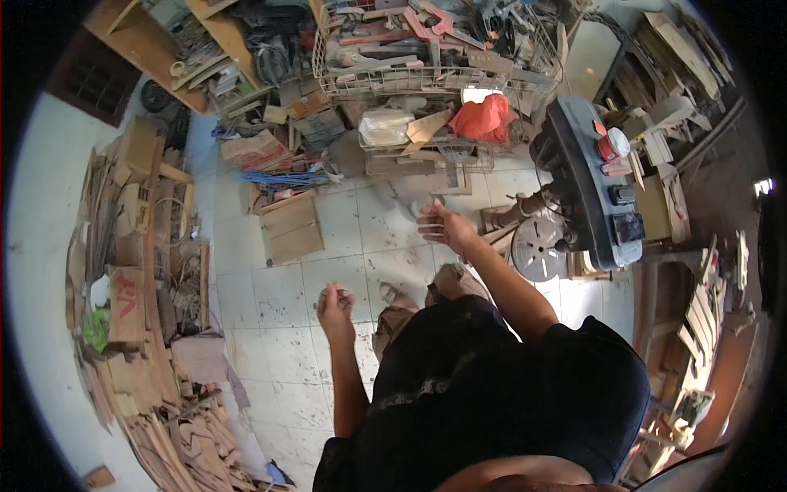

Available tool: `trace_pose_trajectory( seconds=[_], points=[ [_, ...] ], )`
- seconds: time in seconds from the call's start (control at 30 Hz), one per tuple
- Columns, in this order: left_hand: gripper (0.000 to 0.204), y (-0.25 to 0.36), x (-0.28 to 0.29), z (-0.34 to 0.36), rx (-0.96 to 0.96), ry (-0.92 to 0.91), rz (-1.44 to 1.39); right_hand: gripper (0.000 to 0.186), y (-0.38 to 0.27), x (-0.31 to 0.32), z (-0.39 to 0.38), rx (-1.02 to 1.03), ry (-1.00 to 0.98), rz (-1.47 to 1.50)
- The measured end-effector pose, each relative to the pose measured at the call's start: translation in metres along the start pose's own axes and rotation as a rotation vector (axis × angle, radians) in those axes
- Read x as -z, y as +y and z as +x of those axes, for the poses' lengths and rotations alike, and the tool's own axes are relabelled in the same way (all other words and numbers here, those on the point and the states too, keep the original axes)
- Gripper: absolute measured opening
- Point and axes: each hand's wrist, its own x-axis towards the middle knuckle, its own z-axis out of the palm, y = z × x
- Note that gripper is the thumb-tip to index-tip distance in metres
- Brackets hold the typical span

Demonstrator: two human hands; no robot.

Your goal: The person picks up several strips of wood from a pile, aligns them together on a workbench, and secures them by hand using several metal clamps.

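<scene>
My left hand (336, 303) hangs over the tiled floor (320, 361), left of my legs, its fingers curled; what they hold, if anything, is too small to make out. My right hand (443, 225) reaches forward with fingers apart and nothing clearly in them. Just to its right stands a dark drill press (586, 180) with a round slotted metal table (537, 250); a red-and-white can (612, 144) sits on its top. A cardboard piece (291, 230) lies on the floor ahead and left of my right hand.
Wooden offcuts (180, 426) and boards line the left wall. Ahead are wire baskets (434, 78) of tools, a red plastic bag (484, 115), blue rods (279, 177) and piled scraps. More boards (697, 328) crowd the right side, behind and below the machine.
</scene>
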Motion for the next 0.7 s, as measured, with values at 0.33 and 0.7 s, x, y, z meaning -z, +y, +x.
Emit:
trace_pose_trajectory(
  seconds=[0.33,0.7],
  points=[
    [0.018,0.039,-0.002,0.086,0.014,-0.011,0.173,0.065,-0.039,0.030,0.127,0.020,0.372,0.231],
    [0.020,0.023,-0.062,0.108,0.207,-0.036,0.343,0.039,-0.067,0.045,0.245,0.038,0.586,0.348]
  ],
)
